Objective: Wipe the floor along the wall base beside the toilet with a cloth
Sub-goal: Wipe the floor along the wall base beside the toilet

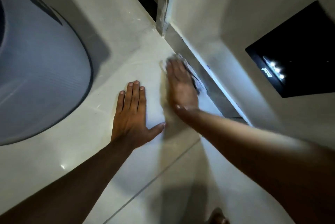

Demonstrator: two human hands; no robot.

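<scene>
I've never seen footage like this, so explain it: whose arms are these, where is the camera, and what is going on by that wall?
The one picture comes from a camera worn on a person's head, looking down at their own bare arms. The left hand lies flat on the tiled floor, fingers spread, holding nothing. The right hand presses a pale cloth against the floor at the wall base; it looks blurred. The big rounded shape at left is the toilet.
</scene>
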